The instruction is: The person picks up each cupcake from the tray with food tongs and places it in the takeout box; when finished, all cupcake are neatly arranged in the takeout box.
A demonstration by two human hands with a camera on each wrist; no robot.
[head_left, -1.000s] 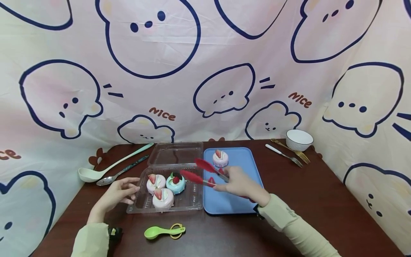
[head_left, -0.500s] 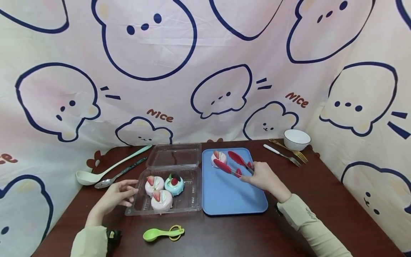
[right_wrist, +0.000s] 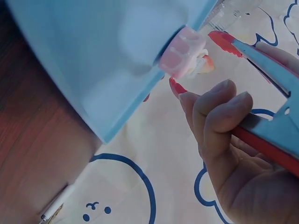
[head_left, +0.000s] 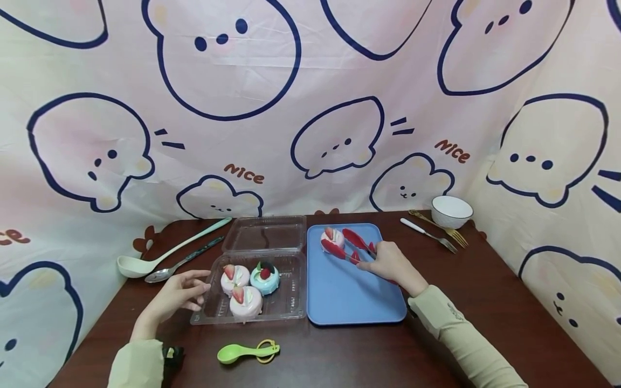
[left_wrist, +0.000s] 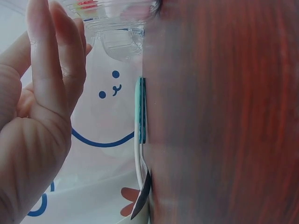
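My right hand (head_left: 393, 265) grips red-tipped metal tongs (head_left: 339, 252) over the blue tray (head_left: 354, 296). Their spread tips reach up to a pink cake with a strawberry slice (head_left: 332, 235), which sits at the tray's far left. In the right wrist view, one tip lies on either side of the pink cake (right_wrist: 177, 53), with gaps showing between. Fingers loosely bent, my left hand (head_left: 176, 295) is at the left rim of a transparent plastic box (head_left: 291, 312). Inside it are two pink cakes (head_left: 246, 304) and a blue cake with a raspberry (head_left: 264, 281).
A pale green ladle (head_left: 138, 265) and a metal spoon (head_left: 162, 275) lie back left. Two forks (head_left: 443, 243) and a white bowl (head_left: 452, 213) are back right. A small green spoon (head_left: 235, 353) lies in front of the box, whose open lid (head_left: 264, 234) extends behind it.
The tongs have moved right with my right hand, from above the box to over the tray, then slightly left toward the pink cake. My left hand has stayed by the box.
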